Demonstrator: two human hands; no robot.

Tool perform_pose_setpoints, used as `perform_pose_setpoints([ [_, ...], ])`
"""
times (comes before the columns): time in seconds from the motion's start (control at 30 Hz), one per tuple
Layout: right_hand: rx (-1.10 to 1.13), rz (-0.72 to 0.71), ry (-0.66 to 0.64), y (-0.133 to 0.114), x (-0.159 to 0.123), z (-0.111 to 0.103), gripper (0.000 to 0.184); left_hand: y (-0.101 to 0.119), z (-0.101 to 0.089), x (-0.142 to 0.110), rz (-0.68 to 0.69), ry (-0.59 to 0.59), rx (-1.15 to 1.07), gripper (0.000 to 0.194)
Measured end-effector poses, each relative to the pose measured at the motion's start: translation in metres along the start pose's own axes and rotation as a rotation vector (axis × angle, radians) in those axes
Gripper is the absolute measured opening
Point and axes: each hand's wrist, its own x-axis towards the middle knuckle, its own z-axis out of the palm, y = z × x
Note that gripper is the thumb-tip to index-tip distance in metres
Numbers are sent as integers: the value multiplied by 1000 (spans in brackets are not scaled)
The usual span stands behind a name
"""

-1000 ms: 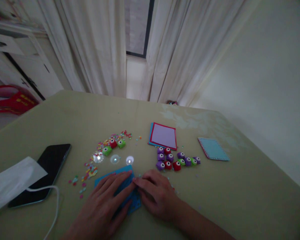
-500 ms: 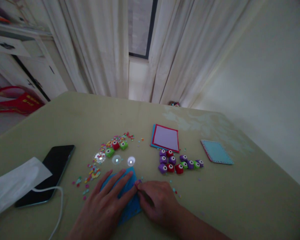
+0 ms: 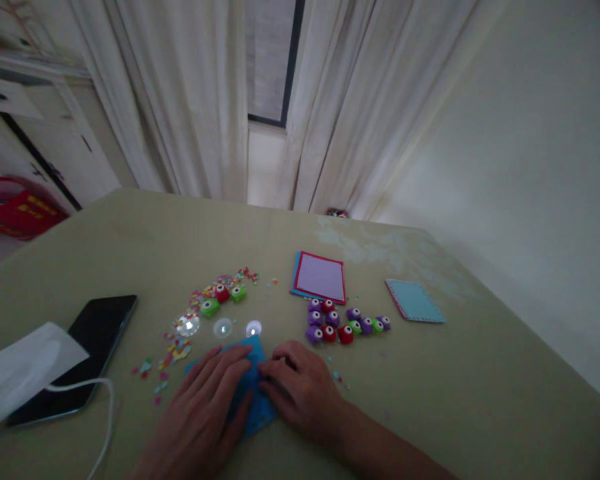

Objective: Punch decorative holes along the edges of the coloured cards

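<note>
A blue paper sheet (image 3: 254, 395) lies on the olive table (image 3: 430, 373) near its front edge. My left hand (image 3: 207, 403) lies flat on the sheet with fingers stretched out. My right hand (image 3: 300, 390) rests at the sheet's right edge, fingers curled and pressed on the paper beside the left fingertips. Just beyond the hands lie three clear round discs (image 3: 223, 327). Small red, green and purple craft punches sit in two groups, one at left (image 3: 223, 297) and one at right (image 3: 343, 323).
Coloured paper bits (image 3: 177, 347) are scattered left of the hands. A stack of square papers (image 3: 320, 277) and a light blue card (image 3: 414, 301) lie further back. A black phone (image 3: 80, 353) with a white cable and white mask (image 3: 20, 373) sits at left. Curtains hang behind.
The blue sheet has been pressed down and shifted slightly under both hands. My right hand's fingers have moved along the sheet's right edge. The view has drifted a little.
</note>
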Motion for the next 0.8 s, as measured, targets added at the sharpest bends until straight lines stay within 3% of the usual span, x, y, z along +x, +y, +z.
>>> perform_pose_setpoints([
  [0.13, -231, 114, 103, 5, 7, -8, 9, -5, 7, -5, -49, -70, 64, 51],
  [0.23, -339, 226, 175, 3, 21, -19, 17, -7, 10, -7, -36, -85, 83, 50],
  [0.3, -294, 217, 174, -4, 36, -22, 23, -6, 11, -8, -22, -90, 84, 54],
  [0.43, -230, 93, 31, -16, 86, -8, 24, -4, 8, -6, 11, -97, 49, 69],
  [0.6, -359, 104, -166, 2, 144, 16, 33, -5, 2, -4, 39, -115, 68, 79],
  [0.7, -429, 108, -247, 14, 143, 17, 29, -5, 2, -4, 45, -102, 71, 79],
  [0.8, -458, 150, -257, 19, 117, 8, 24, -6, 4, -3, 30, -94, 68, 78],
])
